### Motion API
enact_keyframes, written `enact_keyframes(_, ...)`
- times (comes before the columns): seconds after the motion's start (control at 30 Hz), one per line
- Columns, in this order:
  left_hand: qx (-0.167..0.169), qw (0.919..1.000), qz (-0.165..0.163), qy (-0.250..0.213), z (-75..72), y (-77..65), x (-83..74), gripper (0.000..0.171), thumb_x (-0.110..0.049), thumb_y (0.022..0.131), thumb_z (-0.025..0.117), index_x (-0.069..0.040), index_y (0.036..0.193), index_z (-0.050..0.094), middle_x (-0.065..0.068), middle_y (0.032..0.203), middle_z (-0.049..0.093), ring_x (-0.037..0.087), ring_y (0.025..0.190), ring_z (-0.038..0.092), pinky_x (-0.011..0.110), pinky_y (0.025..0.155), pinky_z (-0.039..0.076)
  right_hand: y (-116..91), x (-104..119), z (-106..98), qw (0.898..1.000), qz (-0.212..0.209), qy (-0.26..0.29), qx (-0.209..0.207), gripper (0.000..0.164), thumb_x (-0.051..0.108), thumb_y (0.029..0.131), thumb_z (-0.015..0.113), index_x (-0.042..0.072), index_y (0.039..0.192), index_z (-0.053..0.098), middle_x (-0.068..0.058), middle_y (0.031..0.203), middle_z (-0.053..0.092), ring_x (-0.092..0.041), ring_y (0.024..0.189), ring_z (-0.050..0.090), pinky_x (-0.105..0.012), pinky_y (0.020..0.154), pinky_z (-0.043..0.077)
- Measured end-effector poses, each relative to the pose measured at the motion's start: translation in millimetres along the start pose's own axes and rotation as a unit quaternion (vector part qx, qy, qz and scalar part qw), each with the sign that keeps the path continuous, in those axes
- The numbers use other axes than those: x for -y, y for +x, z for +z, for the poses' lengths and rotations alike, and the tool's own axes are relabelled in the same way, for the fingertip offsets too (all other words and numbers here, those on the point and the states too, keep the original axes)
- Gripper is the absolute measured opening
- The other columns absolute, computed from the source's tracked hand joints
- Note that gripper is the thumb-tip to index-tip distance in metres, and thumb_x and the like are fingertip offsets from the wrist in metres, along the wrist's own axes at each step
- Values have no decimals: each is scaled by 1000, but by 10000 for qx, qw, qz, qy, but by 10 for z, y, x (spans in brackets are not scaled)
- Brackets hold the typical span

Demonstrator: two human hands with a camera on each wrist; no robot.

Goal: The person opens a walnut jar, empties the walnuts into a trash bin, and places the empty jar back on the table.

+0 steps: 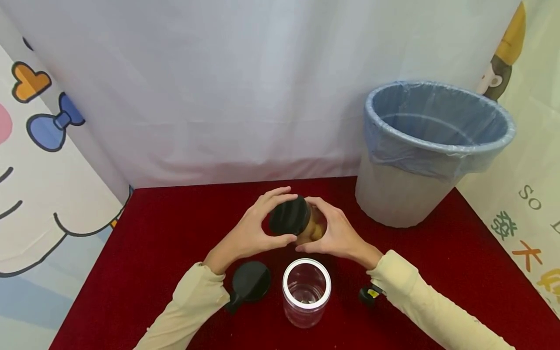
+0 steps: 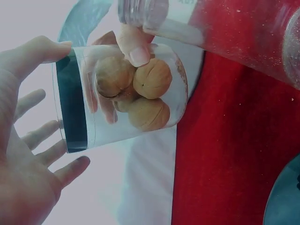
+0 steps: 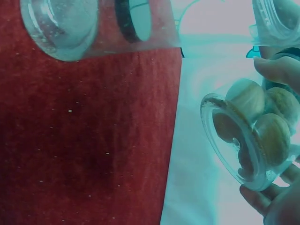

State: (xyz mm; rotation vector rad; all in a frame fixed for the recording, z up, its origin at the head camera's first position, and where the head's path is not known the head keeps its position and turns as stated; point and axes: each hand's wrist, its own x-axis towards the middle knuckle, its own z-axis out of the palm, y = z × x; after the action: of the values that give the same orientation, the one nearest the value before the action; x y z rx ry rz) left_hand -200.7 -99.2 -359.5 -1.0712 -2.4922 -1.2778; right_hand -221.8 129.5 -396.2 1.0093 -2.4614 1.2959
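Observation:
Above the table, my right hand point(image 1: 343, 233) grips a clear plastic jar point(image 1: 316, 227) tilted on its side, thumb on its wall and fingers behind. Several walnuts point(image 2: 152, 78) lie inside. A black lid point(image 1: 289, 215) covers the jar's left end. My left hand point(image 1: 249, 228) is spread around that lid, the thumb tip at its near edge and the fingers apart, with the palm away from it. Just below the hands stands a second clear jar point(image 1: 305, 318), upright and without a lid. A loose black round lid point(image 1: 251, 279) lies left of it, near the left wrist.
A tall white bin point(image 1: 389, 194) lined with a blue bag stands at the back right of the red tabletop point(image 1: 175, 214). White cloth point(image 1: 227, 97) hangs behind the table. Printed panels point(image 1: 57, 184) flank it on both sides.

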Motion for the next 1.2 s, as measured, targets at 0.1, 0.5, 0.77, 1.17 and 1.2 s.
enact_keyframes(0.1,10,10000,63,-24,-15,5,-9,73,-31,76,79,-26,140,44,-7,148,32,15,135,29,55,101,31,15,27,-11,10000,-57,-10,3,89,36,54,91,16,130,48,5,113,60,-10,95,56,-36,83,46)
enact_keyframes(0.5,-176,9997,80,178,-29,22,35,67,-34,72,82,-27,133,55,-3,138,44,14,127,36,50,98,38,22,62,-33,9999,-94,-60,73,89,37,54,91,17,130,49,4,115,59,-11,95,56,-36,81,47)
enact_keyframes(0.77,-338,9992,33,220,-35,14,19,66,-34,70,83,-25,130,58,0,135,49,12,122,40,46,95,40,23,63,-24,9997,-247,-33,-2,90,36,53,92,15,129,49,4,114,60,-11,95,57,-35,82,47)
enact_keyframes(1.17,-591,9968,315,433,-27,6,-43,65,-34,67,84,-21,127,63,0,132,50,17,112,44,47,88,39,9,72,-17,9988,-484,-39,-77,92,38,53,92,12,131,49,3,118,59,-11,96,57,-33,82,48)
enact_keyframes(1.2,-635,9967,321,393,-25,9,-49,64,-34,67,84,-20,126,63,1,131,51,17,111,45,46,87,39,10,76,-18,9985,-531,-81,-115,92,38,53,91,11,131,49,3,117,59,-11,96,57,-33,82,48)
